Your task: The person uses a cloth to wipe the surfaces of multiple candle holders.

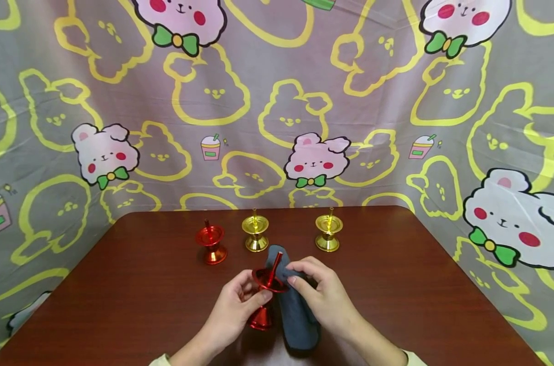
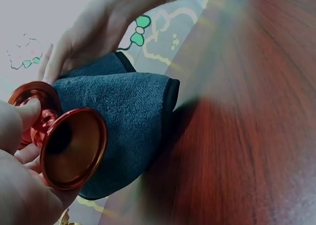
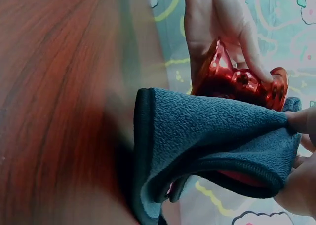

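Note:
In the head view my left hand (image 1: 231,310) grips a shiny red candle holder (image 1: 261,317) around its waist, the thumb lying just below the dish. Its spike points up and leans a little right. The left wrist view shows the hollow underside of its base (image 2: 76,148). My right hand (image 1: 327,295) pinches a folded blue-grey cloth (image 1: 299,323) near the top, fingertips close beside the dish. Dark edging borders the cloth (image 3: 212,121), which hangs down in front of the candle holder in the right wrist view.
A second red candle holder (image 1: 212,246) stands on the brown table (image 1: 135,290), left of a gold candle holder (image 1: 256,234). Another gold candle holder (image 1: 328,234) stands farther right. A patterned curtain (image 1: 258,127) surrounds the table's back and sides.

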`<state>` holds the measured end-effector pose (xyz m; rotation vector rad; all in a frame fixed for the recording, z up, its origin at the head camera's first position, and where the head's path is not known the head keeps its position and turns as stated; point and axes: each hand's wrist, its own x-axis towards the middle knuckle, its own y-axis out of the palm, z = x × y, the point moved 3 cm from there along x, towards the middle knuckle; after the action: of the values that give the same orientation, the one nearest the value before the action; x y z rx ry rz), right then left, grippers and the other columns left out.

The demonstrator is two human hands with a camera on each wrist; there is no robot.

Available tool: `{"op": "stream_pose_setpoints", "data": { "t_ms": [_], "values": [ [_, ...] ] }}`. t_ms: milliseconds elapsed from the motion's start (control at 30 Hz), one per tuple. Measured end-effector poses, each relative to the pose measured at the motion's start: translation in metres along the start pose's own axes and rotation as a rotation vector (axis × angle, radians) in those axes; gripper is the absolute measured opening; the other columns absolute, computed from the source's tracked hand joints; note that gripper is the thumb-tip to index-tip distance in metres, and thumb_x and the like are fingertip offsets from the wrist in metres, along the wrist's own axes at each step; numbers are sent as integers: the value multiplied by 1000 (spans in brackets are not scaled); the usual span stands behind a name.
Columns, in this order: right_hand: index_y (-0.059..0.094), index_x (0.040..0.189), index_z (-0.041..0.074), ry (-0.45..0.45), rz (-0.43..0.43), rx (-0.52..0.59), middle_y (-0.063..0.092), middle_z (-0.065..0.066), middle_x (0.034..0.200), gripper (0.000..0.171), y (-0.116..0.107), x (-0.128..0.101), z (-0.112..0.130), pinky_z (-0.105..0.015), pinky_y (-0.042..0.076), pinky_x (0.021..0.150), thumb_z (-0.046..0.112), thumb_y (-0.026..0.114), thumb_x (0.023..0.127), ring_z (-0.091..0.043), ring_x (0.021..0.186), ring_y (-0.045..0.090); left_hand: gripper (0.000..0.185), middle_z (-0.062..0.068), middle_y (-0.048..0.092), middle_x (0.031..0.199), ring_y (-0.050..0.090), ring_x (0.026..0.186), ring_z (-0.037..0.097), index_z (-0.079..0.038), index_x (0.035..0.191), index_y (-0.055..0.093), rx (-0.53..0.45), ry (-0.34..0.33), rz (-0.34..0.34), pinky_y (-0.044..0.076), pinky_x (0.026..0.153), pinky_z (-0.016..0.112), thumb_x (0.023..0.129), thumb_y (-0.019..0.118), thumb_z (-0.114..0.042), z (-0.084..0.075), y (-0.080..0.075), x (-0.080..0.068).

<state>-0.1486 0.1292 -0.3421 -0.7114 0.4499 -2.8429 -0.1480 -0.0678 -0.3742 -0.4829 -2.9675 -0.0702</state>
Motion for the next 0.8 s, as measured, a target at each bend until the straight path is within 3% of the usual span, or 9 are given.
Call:
{"op": "stream_pose_setpoints", "data": {
  "t_ms": [200,400,600,800],
  "values": [
    [74,109,16,-22,52,-59,64,7,102,19,-2,-1,2,-30,50,90,6,72,92,-14,101,61,39,20,69,111,68,90,19,5,123,54,48,10,15,56,76,28,91,74,-6,1,3,0],
    [74,106,12,-102,152,-141,62,5,104,16,-4,-1,4,-30,51,85,5,71,93,-15,99,60,38,17,70,112,69,96,22,2,122,55,68,6,17,57,77,30,91,75,-9,3,5,-1],
    [74,105,12,-80,230,-194,59,6,99,15,-6,-3,9,-26,49,75,3,69,94,-11,89,57,35,7,71,106,67,98,20,-7,118,60,215,43,-52,55,82,28,89,78,-14,5,11,-2],
    [74,106,12,-50,231,-255,61,3,97,14,-3,-4,15,-26,47,70,6,69,94,-9,83,54,34,-6,72,96,68,91,14,-16,112,64,347,115,-146,52,82,28,84,82,-18,6,13,-1]
  ]
}}
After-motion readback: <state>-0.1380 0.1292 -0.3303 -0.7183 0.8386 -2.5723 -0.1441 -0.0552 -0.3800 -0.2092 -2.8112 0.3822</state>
